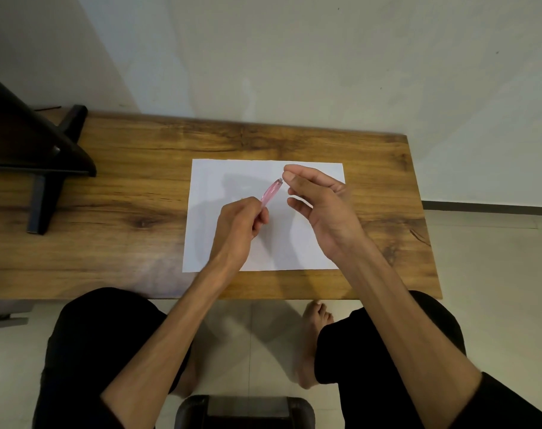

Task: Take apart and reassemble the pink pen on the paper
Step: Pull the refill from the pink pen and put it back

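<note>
Pink and translucent, the pen (pixel 271 192) is held in the air above the white paper (pixel 232 187), slanting up and to the right from the left hand (pixel 239 226), whose fingers are curled closed round its lower end. Its upper tip sits right at the right hand (pixel 319 203), where thumb and forefinger are pinched together at or just beside that tip; whether they actually grip it or some small part I cannot tell, and the other fingers are loosely spread. Both hands hover over the sheet, which lies flat on the wooden table (pixel 133 212). At the left a dark stand (pixel 40 168) rests on the tabletop, well apart from the paper
</note>
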